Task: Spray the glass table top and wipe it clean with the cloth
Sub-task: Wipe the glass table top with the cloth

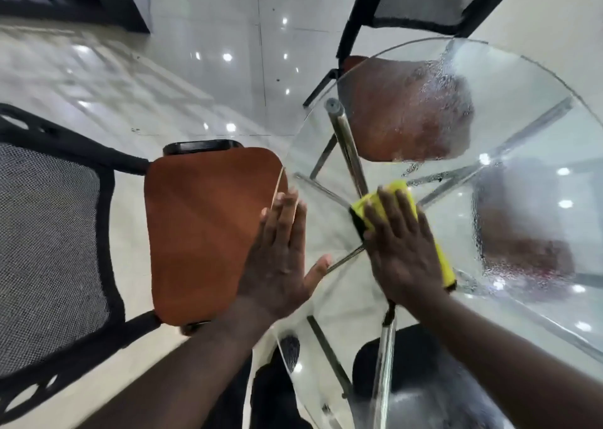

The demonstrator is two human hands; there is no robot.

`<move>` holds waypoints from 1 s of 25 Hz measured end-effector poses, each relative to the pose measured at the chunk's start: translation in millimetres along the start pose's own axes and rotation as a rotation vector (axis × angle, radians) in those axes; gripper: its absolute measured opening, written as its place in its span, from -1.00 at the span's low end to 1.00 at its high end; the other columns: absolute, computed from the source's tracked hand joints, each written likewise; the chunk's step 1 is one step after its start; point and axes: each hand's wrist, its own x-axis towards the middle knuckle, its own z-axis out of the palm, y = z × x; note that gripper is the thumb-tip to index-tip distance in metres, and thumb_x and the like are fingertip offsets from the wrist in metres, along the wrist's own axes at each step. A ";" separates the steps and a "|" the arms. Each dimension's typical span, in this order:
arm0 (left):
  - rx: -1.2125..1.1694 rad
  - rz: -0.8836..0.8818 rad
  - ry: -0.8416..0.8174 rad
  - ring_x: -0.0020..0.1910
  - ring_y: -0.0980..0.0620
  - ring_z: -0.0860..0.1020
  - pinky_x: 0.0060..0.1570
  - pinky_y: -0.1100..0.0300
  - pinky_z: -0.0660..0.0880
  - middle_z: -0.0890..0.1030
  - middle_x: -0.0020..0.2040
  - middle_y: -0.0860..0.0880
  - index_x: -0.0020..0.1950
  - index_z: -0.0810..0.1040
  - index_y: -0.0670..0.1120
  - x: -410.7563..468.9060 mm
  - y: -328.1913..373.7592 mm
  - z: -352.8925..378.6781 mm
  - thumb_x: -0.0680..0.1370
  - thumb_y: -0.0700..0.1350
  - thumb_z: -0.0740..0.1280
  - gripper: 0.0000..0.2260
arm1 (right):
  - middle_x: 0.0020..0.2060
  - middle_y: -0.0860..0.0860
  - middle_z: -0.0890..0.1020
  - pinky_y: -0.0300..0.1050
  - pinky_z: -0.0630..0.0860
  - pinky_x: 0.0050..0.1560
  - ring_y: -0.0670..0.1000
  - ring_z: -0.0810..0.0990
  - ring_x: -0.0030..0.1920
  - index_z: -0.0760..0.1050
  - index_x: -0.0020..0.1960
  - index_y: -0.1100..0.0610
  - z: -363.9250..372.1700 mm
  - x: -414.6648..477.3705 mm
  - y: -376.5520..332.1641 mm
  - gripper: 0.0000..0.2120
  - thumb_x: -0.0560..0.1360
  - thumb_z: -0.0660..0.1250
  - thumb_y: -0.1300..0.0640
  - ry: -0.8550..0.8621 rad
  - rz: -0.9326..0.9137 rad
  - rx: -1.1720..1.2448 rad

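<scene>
The round clear glass counter (528,128) carries spray droplets across its far and right parts, while the patch nearest me looks clearer — my guess is the wiping is partway. I have the folded yellow cloth with a dark edge (396,189) pinned flat under my right hand (403,242), fingers spread open, so pressure spreads over the pad. My left hand (282,249) lies open and flat at the counter's near edge, gripping nothing — probably to steady me. An orange-brown chair seat (202,233) sits just beside that edge.
</scene>
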 end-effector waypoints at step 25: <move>0.160 -0.002 -0.049 0.72 -0.18 -0.03 0.64 -0.24 0.11 -0.02 0.73 -0.17 0.71 0.02 -0.21 6.2 7.0 8.2 0.68 0.26 0.14 -0.22 | 0.78 -0.09 0.02 0.19 0.02 0.73 0.06 -0.07 0.78 0.05 0.76 -0.16 -6.5 199.9 -21.1 -0.45 0.78 -0.10 -0.17 -0.004 -0.247 0.044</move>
